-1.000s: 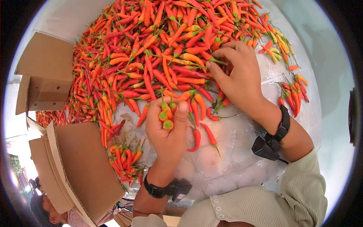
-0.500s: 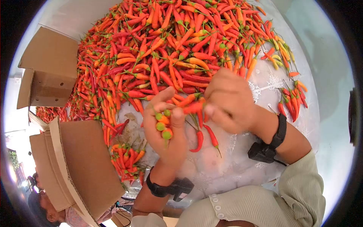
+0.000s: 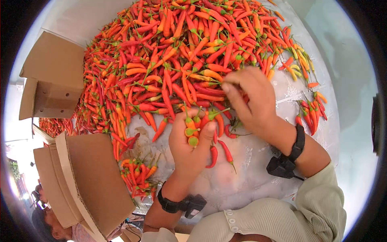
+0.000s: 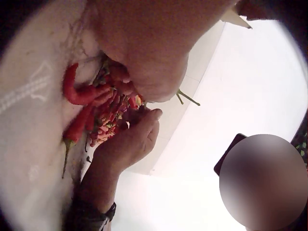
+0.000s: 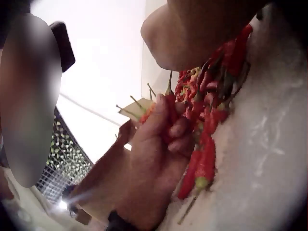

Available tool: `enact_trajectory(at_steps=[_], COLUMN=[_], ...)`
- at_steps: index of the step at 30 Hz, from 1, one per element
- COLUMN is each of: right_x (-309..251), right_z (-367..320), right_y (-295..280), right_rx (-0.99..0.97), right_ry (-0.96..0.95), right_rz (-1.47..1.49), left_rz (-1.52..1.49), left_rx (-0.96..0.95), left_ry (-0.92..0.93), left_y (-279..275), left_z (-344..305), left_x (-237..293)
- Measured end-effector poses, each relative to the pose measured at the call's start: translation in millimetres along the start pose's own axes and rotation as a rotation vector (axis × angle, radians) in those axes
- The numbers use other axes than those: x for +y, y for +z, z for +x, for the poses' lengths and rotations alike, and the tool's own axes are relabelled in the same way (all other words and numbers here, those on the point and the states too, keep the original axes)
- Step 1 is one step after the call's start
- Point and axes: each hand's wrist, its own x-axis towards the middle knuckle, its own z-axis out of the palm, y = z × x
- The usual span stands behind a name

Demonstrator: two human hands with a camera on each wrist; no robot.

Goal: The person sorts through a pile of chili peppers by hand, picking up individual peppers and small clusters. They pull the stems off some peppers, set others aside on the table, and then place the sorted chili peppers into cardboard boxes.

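The left hand (image 3: 189, 145) grips a small bunch of red and orange chili peppers (image 3: 192, 131), green stem ends up, the thumb against a red one; in the right wrist view that hand (image 5: 156, 159) has stems sticking out past the thumb. At the near edge of the large pile (image 3: 161, 60), the right hand (image 3: 256, 103) pinches the green stem end of a chili pepper between thumb and forefinger. Its other fingers are bent over the pile. Below the hands, two loose red peppers (image 3: 227, 152) lie on the pale cover.
Open cardboard boxes (image 3: 94, 177) stand at the left, with a small heap of peppers (image 3: 139, 175) beside the nearer one. Another small bunch (image 3: 312, 115) and some yellow peppers (image 3: 296, 68) lie at the right of the covered table (image 3: 258, 177). A person is partly visible at lower left.
The right hand moved from the pile to the left hand, where a red pepper was added to the bunch, then back to the pile. The left hand has shifted slightly right.
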Motion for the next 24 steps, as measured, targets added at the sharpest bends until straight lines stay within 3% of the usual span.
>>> enact_trajectory(at_steps=[6,10,13,15,19,21,24], right_x=[7.1,6.6,5.9,-1.2,-7.2,-12.6,-14.1], right_z=[0.2,-0.7,2.7,-2.4,-9.8,-12.4,-13.9], right_y=[1.7,0.7,-1.9,-4.5,-4.0,-7.1,-9.4], right_rx=[-0.012,-0.010,0.141,0.119,0.055,-0.032,-0.112], right_ry=[0.086,0.117,-0.043,-0.029,-0.174,-0.199,-0.205], right_rz=[-0.094,-0.045,-0.002,0.160,0.323,0.320,0.320], left_rz=[-0.140,-0.062,-0.068,-0.040,-0.065,-0.140,0.020], left_rx=[0.065,0.109,0.164,0.184,0.113,0.016,-0.116], left_ry=[-0.099,-0.051,0.004,0.071,0.185,0.145,0.080], left_y=[2.9,-0.8,0.1,-1.0,-0.3,1.3,-2.5], left_z=[-2.1,-1.8,-1.4,-2.6,0.2,-2.2,-10.8], left_x=[5.0,-2.5,-3.0,-7.2,-10.0,-3.7,1.3])
